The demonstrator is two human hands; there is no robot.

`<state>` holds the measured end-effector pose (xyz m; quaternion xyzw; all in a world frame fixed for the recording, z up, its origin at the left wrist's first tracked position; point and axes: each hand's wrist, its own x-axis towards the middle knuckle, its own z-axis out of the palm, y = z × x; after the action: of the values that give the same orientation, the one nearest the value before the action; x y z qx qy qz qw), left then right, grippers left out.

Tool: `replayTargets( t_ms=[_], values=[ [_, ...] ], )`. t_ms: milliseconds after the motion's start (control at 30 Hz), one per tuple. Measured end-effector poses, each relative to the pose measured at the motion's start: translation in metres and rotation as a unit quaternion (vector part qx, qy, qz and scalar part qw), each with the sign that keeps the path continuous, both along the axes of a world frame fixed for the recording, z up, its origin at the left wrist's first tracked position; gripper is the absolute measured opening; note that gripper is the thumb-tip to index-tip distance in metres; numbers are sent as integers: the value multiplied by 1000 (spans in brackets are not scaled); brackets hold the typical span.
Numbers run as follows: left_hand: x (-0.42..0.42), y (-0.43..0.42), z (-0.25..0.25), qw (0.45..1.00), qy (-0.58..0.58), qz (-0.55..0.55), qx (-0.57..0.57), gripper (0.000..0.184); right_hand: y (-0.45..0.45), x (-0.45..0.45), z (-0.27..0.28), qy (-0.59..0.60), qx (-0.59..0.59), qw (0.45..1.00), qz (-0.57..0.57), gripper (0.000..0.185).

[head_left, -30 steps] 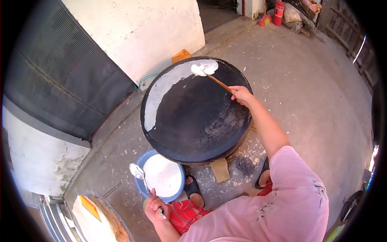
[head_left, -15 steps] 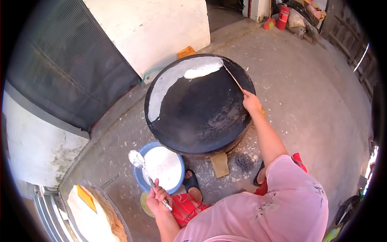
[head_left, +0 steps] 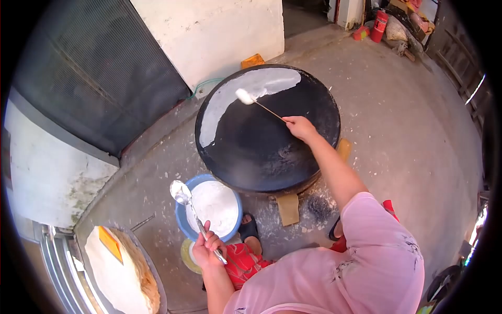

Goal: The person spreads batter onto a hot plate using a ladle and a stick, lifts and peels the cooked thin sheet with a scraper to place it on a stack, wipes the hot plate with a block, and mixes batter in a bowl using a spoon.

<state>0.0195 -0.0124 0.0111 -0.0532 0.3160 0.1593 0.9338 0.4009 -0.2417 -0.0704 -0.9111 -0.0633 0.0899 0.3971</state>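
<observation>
My right hand [head_left: 301, 127] grips the thin handle of a batter spreader [head_left: 269, 111] over a large round black griddle [head_left: 261, 152]. White batter covers the spreader's head and hides its shape. Along the griddle's far and left side curves a band of thin batter [head_left: 217, 110]. My left hand [head_left: 208, 249] is closed round the handle of a metal ladle [head_left: 181, 192], its bowl coated white and raised over the left rim of a blue basin [head_left: 180, 217]. White batter [head_left: 215, 206] fills much of that basin.
At lower left lies a stack of thin flatbreads [head_left: 112, 269] with an orange-yellow scraper [head_left: 110, 244] on top. A brown flap [head_left: 288, 210] sits below the griddle's near edge. A fire extinguisher [head_left: 379, 26] stands at the far right. My sandalled feet are beside the basin and griddle.
My right hand has swung the spreader left and nearer across the griddle, drawing the thick batter from the far right to the band's inner edge. My left hand still holds the ladle, almost unmoved.
</observation>
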Motion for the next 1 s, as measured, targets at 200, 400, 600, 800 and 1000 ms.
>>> replayTargets(
  t_ms=[200, 400, 600, 800, 1000],
  values=[
    [5, -6, 9, 998, 50, 12, 46, 35, -21, -8, -9, -31, 23, 994, -103, 28],
    [4, -3, 6, 999, 28, -6, 32, 34, 14, -18, 23, 24, -12, 999, 45, 28],
    [2, -2, 3, 999, 26, -11, 37, 34, 30, -27, 14, -14, -35, 998, 53, 26],
    [2, -2, 7, 998, 47, 2, 44, 34, -32, -37, 20, 4, 21, 999, 43, 26],
    [2, -3, 8, 998, 34, -6, 49, 34, 24, -64, 7, -26, 9, 995, 92, 26]
  ],
)
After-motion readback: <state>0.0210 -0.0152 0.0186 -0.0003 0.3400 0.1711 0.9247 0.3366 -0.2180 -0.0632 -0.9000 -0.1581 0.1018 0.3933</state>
